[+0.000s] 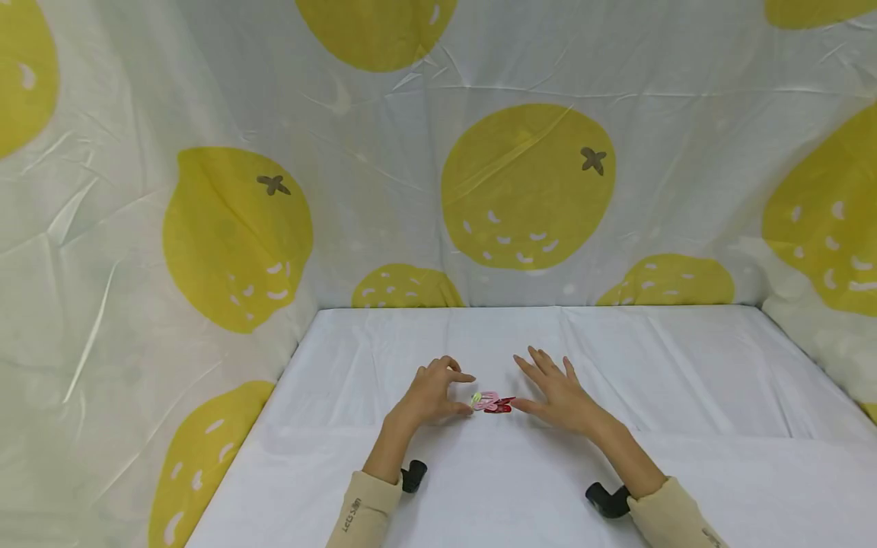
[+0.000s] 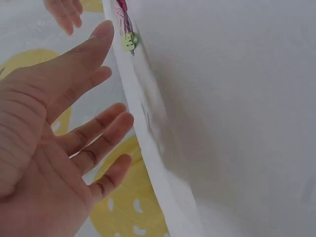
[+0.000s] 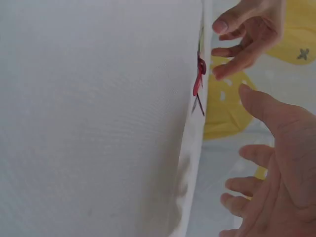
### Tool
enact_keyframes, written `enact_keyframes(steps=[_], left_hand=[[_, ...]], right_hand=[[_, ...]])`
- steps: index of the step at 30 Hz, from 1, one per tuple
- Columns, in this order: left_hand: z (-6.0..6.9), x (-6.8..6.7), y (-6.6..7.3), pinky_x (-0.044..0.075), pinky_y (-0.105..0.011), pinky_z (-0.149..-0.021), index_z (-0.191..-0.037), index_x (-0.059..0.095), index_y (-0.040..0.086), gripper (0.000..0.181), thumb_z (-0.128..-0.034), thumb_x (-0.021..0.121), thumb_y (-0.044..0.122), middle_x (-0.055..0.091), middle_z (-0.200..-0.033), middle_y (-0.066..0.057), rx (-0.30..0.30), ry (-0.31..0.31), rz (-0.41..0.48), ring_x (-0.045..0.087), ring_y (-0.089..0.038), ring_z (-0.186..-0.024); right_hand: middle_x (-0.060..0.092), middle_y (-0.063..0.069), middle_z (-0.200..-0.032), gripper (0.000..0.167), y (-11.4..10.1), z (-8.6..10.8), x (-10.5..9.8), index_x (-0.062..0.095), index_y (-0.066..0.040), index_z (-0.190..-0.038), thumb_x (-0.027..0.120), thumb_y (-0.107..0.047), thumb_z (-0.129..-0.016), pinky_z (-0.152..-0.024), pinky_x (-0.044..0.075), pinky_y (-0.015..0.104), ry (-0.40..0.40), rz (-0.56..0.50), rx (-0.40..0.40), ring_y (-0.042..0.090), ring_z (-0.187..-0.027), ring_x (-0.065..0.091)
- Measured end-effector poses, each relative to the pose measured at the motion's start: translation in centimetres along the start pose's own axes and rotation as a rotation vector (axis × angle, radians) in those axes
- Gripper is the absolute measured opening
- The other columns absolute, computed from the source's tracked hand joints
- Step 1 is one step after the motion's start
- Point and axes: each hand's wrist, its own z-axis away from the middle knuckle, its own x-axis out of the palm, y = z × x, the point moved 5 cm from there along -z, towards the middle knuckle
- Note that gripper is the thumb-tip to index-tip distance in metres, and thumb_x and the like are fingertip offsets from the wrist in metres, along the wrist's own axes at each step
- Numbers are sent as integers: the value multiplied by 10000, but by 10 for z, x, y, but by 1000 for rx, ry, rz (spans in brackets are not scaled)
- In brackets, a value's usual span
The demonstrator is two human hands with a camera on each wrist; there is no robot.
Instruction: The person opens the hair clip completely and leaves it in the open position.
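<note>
Hair clips (image 1: pixel 488 402) lie together in one small group on the white-covered table (image 1: pixel 685 380). They are nearer to the left edge of the table than to its right edge, and well apart from the far edge. In the group a pink clip (image 1: pixel 489 396) shows, with a light green piece (image 1: pixel 476 399) at the left end, and red clips (image 1: pixel 498 409) are on the side toward the right edge. The clips overlap, so I cannot tell their exact number.

The left hand (image 1: pixel 433 388) is at the left-edge side of the clips. Its fingers are spread and slightly bent, and it holds nothing. Its thumb is just beside the green end, with a gap that is visible in the left wrist view.

The right hand (image 1: pixel 563 399) is at the right-edge side of the clips. It is open also, with loose, spread fingers, and it grips nothing. From the head view its thumb seems to meet the red clips, but the right wrist view shows the thumb apart from them.

Both forearms come from the near side of the table, in beige sleeves (image 1: pixel 366 510) with dark letters. A black piece (image 1: pixel 414 476) is beside the left wrist, and another black part (image 1: pixel 608 500) is beside the right one. Behind the far edge hangs a pale curtain (image 1: pixel 384 152) with yellow lemons (image 1: pixel 527 186) printed on it.
</note>
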Motion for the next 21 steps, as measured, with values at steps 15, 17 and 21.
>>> enact_keyframes(steps=[15,17,21], left_hand=[[-6,8,10,367,-313,-807,-975,857,187,256,-742,945,248,624,-938,-13,75,80,-2,526,-155,-886],[-7,10,12,368,-302,-786,-925,863,186,212,-737,947,237,636,-903,-5,77,89,-19,527,-142,-858],[-7,12,11,374,-297,-778,-871,864,173,152,-747,941,216,655,-859,4,54,86,-10,538,-133,-829]], right_hand=[[630,190,-1379,379,-11,-5,19,729,-68,-1293,764,-202,-940,-1052,445,618,-2,-153,-129,420,-1281,569],[664,151,-1286,335,-11,-7,22,758,-70,-1244,773,-194,-933,-991,497,528,10,-164,-131,368,-1197,600],[665,77,-1177,295,-7,-10,29,780,-75,-1202,778,-188,-930,-890,499,372,17,-201,-94,260,-1082,601]])
